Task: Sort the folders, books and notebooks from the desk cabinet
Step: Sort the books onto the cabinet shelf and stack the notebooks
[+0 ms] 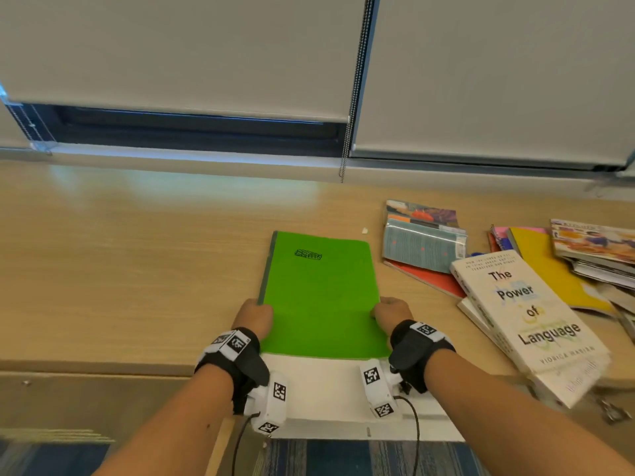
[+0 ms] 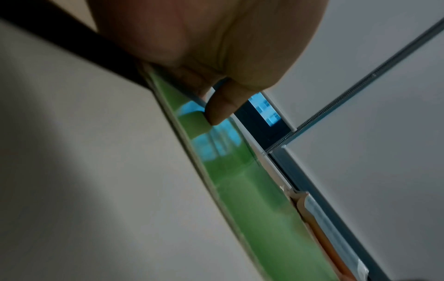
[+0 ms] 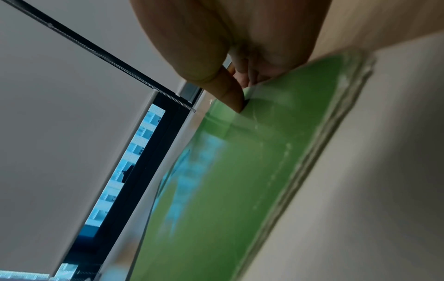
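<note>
A bright green notebook [image 1: 321, 297] with a dark spine strip lies over the near edge of the wooden desk [image 1: 137, 262], its near end sticking out past the edge. My left hand [image 1: 255, 317] grips its left edge and my right hand [image 1: 391, 312] grips its right edge. In the left wrist view the thumb [image 2: 223, 106] presses on the green cover [image 2: 252, 199]. In the right wrist view the thumb [image 3: 230, 95] lies on the cover [image 3: 228, 190] and the fingers curl under the notebook's edge.
To the right lies a jumble of books: a white one titled "The Power of Language" [image 1: 536, 321], a teal-covered book [image 1: 424, 247], a yellow folder [image 1: 549, 266] and magazines [image 1: 594, 242]. A white cabinet top [image 1: 326, 389] sits below the desk edge. Window blinds [image 1: 171, 46] hang behind.
</note>
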Demonstrator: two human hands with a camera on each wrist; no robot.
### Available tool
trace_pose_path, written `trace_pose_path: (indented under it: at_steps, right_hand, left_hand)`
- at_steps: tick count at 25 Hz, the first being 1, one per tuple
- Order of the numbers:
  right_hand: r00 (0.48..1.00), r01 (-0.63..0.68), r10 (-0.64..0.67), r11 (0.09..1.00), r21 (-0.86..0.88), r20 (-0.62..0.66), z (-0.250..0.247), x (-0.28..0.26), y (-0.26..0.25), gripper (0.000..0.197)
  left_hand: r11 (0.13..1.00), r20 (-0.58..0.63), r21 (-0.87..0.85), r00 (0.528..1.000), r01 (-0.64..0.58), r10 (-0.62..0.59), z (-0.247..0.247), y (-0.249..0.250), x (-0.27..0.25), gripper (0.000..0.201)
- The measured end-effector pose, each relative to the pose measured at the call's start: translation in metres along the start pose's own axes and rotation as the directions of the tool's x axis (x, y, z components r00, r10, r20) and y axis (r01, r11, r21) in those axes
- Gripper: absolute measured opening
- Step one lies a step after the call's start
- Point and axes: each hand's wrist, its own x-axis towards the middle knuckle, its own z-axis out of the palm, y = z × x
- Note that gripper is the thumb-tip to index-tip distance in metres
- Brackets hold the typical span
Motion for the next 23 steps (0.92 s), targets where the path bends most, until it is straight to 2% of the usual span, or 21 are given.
trace_pose_path:
  at_steps: [5, 8, 11, 13, 18, 20, 23]
  right_hand:
    - [0.997, 0.063, -0.062, 0.998, -0.018, 0.052, -0.039, -0.046, 0.052, 0.031]
    - [0.990, 0.119, -0.120, 0.993, 0.020, 0.070, -0.065, -0.073, 0.095, 0.028]
    - [0.992, 0.066, -0.074, 0.994, 0.084, 0.100, -0.086, -0.104, 0.151, 0.027]
    - [0.991, 0.042, -0.053, 0.995, 0.095, 0.122, -0.096, -0.126, 0.183, 0.019]
    - [0.988, -0.083, 0.060, 0.983, 0.162, 0.144, -0.107, -0.170, 0.257, 0.025]
    - [0.985, -0.127, 0.104, 0.977, 0.170, 0.135, -0.105, -0.181, 0.285, 0.018]
    - [0.972, -0.193, 0.153, 0.954, 0.231, 0.178, -0.098, -0.190, 0.310, 0.018]
  left_hand:
    - [0.999, -0.053, 0.029, 0.998, 0.018, -0.016, 0.024, -0.026, -0.076, 0.035]
    - [0.998, -0.015, 0.050, 1.000, 0.023, -0.023, 0.050, -0.060, -0.122, 0.030]
    - [0.985, -0.002, -0.157, 0.997, 0.074, -0.076, 0.080, -0.104, -0.174, 0.024]
    - [0.959, -0.004, -0.265, 0.994, 0.104, -0.109, 0.096, -0.127, -0.207, 0.023]
    - [0.911, 0.048, -0.373, 0.984, 0.178, -0.173, 0.126, -0.179, -0.267, 0.029]
    - [0.891, 0.095, -0.400, 0.977, 0.214, -0.192, 0.133, -0.199, -0.280, 0.026]
    - [0.869, 0.131, -0.424, 0.967, 0.255, -0.220, 0.134, -0.220, -0.284, 0.023]
